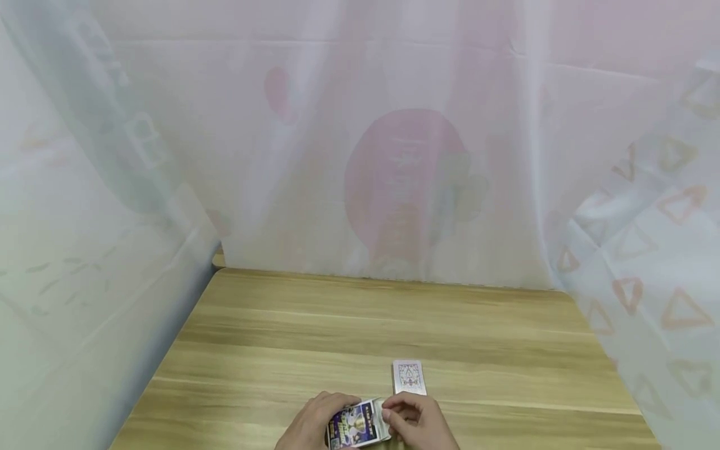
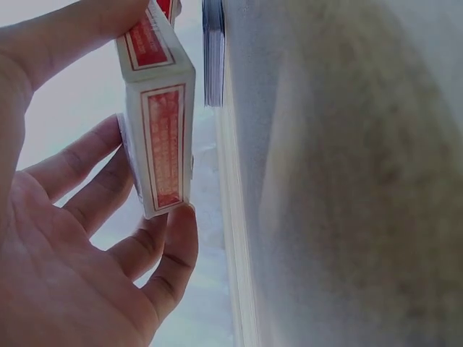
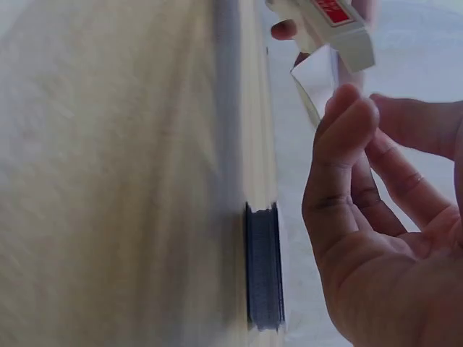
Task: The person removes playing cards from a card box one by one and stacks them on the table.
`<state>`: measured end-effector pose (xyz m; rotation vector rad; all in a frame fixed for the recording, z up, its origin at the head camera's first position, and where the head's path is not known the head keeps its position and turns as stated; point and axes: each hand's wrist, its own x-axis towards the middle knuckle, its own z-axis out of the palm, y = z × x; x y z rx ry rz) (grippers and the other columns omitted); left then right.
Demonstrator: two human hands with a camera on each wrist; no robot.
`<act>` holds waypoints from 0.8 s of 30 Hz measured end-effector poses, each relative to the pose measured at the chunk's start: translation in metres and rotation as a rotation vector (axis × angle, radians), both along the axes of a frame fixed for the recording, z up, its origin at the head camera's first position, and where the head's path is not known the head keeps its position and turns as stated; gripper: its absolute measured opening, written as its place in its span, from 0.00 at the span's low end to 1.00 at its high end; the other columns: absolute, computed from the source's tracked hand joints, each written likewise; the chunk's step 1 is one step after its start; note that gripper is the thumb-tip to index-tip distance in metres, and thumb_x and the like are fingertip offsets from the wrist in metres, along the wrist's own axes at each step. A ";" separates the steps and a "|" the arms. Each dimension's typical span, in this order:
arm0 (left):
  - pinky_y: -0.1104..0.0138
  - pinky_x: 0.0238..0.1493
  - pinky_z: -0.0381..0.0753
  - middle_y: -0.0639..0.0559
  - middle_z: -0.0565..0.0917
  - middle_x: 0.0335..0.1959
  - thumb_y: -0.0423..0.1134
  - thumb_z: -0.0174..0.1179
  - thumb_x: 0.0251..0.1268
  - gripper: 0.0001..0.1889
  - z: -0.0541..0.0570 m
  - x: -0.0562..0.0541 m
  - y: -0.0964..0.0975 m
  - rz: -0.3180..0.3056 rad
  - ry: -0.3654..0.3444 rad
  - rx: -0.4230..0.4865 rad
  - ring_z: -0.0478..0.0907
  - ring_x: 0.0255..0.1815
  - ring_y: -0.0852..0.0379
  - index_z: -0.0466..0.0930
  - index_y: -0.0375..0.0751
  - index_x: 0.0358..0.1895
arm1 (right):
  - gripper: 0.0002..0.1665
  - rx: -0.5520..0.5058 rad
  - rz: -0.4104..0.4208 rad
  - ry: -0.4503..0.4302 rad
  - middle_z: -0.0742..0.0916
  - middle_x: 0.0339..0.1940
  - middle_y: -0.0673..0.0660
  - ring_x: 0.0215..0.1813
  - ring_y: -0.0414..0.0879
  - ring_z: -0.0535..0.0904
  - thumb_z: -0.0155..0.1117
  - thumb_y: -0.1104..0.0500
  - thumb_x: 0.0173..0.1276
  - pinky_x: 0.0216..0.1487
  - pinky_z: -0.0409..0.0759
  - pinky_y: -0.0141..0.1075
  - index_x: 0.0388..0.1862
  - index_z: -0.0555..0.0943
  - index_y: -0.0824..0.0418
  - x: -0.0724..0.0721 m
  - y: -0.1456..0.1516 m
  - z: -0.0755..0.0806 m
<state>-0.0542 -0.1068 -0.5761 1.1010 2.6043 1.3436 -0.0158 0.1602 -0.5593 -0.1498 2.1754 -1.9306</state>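
Note:
My left hand (image 1: 315, 420) grips a small card box (image 1: 354, 425), thumb on one side and fingers on the other. The box has a dark printed face with a gold cup picture in the head view, and red panels with white borders along its edges in the left wrist view. Its end nearest my right hand (image 1: 422, 422) stands open, with a white flap (image 3: 315, 78) sticking out. Right thumb and index fingertip pinch at this flap, the other fingers curled. Just beyond the right hand, a deck of playing cards (image 1: 409, 376) lies on the table, patterned back up.
The wood-grain table (image 1: 337, 331) has pale printed sheeting (image 1: 292, 187) hanging behind its far edge. More sheeting slopes down along the left and right sides, the right one marked with orange triangles.

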 end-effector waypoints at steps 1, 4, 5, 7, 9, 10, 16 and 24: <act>0.67 0.46 0.81 0.67 0.87 0.51 0.64 0.79 0.54 0.36 0.000 0.000 0.000 0.003 -0.002 0.003 0.79 0.47 0.70 0.84 0.50 0.63 | 0.15 -0.002 -0.004 -0.006 0.90 0.35 0.65 0.32 0.39 0.87 0.72 0.59 0.74 0.35 0.87 0.31 0.48 0.86 0.71 0.001 -0.001 -0.001; 0.66 0.48 0.82 0.70 0.87 0.51 0.66 0.80 0.52 0.36 0.000 0.001 0.001 -0.002 0.004 0.012 0.79 0.48 0.70 0.84 0.56 0.62 | 0.15 0.007 -0.011 -0.009 0.91 0.35 0.59 0.33 0.39 0.88 0.74 0.60 0.72 0.36 0.86 0.30 0.48 0.86 0.71 0.002 -0.002 -0.003; 0.65 0.48 0.82 0.70 0.86 0.51 0.66 0.80 0.52 0.35 -0.001 0.001 0.001 -0.006 0.006 0.015 0.79 0.48 0.70 0.84 0.57 0.62 | 0.15 0.007 -0.009 -0.013 0.90 0.35 0.58 0.33 0.39 0.88 0.75 0.59 0.71 0.36 0.86 0.29 0.47 0.86 0.71 0.003 -0.002 -0.003; 0.65 0.50 0.83 0.70 0.87 0.52 0.66 0.80 0.52 0.35 -0.002 0.001 0.001 -0.018 0.018 0.019 0.80 0.49 0.69 0.84 0.58 0.63 | 0.16 0.003 -0.001 -0.025 0.90 0.36 0.56 0.33 0.38 0.88 0.76 0.58 0.70 0.36 0.85 0.29 0.48 0.86 0.70 0.003 -0.003 -0.004; 0.64 0.51 0.83 0.69 0.87 0.53 0.65 0.80 0.53 0.35 -0.003 0.001 0.002 -0.033 0.027 0.023 0.80 0.50 0.68 0.84 0.56 0.63 | 0.17 -0.010 0.007 -0.044 0.90 0.36 0.54 0.33 0.38 0.88 0.77 0.58 0.69 0.36 0.85 0.29 0.48 0.86 0.70 0.003 -0.003 -0.006; 0.63 0.51 0.83 0.68 0.87 0.54 0.65 0.79 0.54 0.35 -0.003 0.001 0.002 -0.040 0.033 0.025 0.81 0.51 0.67 0.84 0.55 0.63 | 0.17 -0.019 0.010 -0.054 0.90 0.36 0.54 0.33 0.38 0.88 0.77 0.58 0.69 0.36 0.84 0.28 0.47 0.86 0.70 0.003 -0.003 -0.007; 0.64 0.51 0.84 0.64 0.89 0.55 0.62 0.78 0.57 0.33 -0.007 0.000 0.003 -0.073 0.117 0.029 0.82 0.52 0.65 0.85 0.52 0.62 | 0.19 -0.095 0.036 -0.085 0.89 0.34 0.52 0.33 0.37 0.87 0.77 0.63 0.66 0.36 0.84 0.26 0.47 0.83 0.76 0.003 -0.004 -0.012; 0.65 0.50 0.83 0.64 0.89 0.55 0.62 0.77 0.58 0.31 -0.008 -0.002 0.005 -0.089 0.139 0.020 0.81 0.51 0.66 0.84 0.54 0.63 | 0.20 -0.135 0.061 -0.074 0.88 0.33 0.50 0.32 0.35 0.86 0.75 0.66 0.65 0.37 0.83 0.24 0.47 0.80 0.81 0.001 -0.004 -0.012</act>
